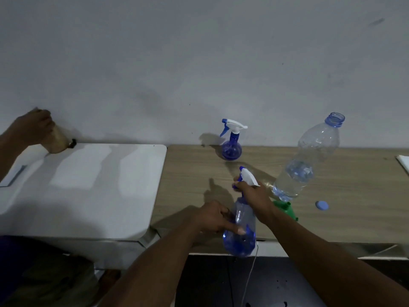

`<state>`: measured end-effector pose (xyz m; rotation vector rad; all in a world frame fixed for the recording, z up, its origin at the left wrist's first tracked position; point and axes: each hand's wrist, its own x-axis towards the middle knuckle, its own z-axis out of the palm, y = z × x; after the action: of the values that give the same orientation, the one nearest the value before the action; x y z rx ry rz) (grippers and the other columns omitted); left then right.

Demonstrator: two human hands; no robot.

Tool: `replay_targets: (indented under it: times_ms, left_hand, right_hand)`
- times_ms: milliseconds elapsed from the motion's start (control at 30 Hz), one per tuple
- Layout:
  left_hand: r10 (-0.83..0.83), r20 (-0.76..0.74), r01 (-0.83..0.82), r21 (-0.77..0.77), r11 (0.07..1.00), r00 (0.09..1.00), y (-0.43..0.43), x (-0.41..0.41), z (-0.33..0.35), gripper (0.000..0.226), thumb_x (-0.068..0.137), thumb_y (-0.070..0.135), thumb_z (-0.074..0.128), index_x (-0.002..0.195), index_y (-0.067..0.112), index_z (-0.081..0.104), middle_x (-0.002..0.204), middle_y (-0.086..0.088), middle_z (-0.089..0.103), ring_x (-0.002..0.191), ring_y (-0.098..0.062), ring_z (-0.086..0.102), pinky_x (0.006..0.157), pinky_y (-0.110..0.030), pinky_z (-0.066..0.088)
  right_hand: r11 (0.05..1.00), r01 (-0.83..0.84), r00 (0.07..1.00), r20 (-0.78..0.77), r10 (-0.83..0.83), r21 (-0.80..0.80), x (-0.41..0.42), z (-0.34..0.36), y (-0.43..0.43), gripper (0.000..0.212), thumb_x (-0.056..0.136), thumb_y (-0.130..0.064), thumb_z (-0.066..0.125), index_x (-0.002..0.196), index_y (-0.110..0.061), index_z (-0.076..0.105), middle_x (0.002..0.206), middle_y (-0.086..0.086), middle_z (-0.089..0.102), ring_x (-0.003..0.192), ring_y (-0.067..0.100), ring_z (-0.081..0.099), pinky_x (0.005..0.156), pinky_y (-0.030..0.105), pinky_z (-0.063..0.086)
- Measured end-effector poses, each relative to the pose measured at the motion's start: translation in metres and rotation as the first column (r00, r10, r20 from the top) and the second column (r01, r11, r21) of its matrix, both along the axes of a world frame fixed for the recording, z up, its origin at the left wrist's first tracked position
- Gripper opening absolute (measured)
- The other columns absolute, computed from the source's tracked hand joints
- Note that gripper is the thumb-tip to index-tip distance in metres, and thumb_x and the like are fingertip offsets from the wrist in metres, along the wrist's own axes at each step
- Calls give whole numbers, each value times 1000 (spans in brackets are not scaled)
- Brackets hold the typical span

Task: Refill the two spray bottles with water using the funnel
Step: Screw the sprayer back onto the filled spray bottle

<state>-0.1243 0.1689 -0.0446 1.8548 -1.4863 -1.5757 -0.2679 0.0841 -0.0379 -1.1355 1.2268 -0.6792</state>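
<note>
Bottom middle of the frame: both hands are on the near spray bottle [242,220], which sits right at the front edge of the wooden table [194,173]. Can't tell if its base is actually resting on anything.

The left hand [218,218] holds the bottle's body from the left. Its fingers [240,230] are wrapped on it, and one lies stretched across the blue lower part. The right hand [252,193] is curled round the neck just under the white trigger head, so that's a full grip, not loose. The trigger head is still on the bottle.

The far spray bottle [231,140] stands upright in the middle of the frame, at the back of the table against the wall [199,63]. Nobody's touching it and its head is on too.

The green funnel [285,209] lies on its side on the table, just behind the right forearm and partly hidden by it. Just above it is the big clear water bottle [307,158], cap off and partly full. Its blue cap [322,205] lies on the table to the right of the funnel.

The left half of the frame is a white table [88,185]. Up at the left edge another hand [33,127] grips some brownish thing [56,140], too blurry to tell what it is.
</note>
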Motion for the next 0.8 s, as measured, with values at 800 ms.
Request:
replay_targets:
  times_ms: [800]
  left_hand:
    - [-13,-60,28,256,966,998,21,-1,-14,59,66,50,90,109,14,72,102,-6,77,94,-18,75,87,-33,60]
  right_hand:
    - [1000,-22,997,-79,23,22,11,-21,26,49,96,-51,52,83,-7,69,85,20,73,75,27,70,79,40,57]
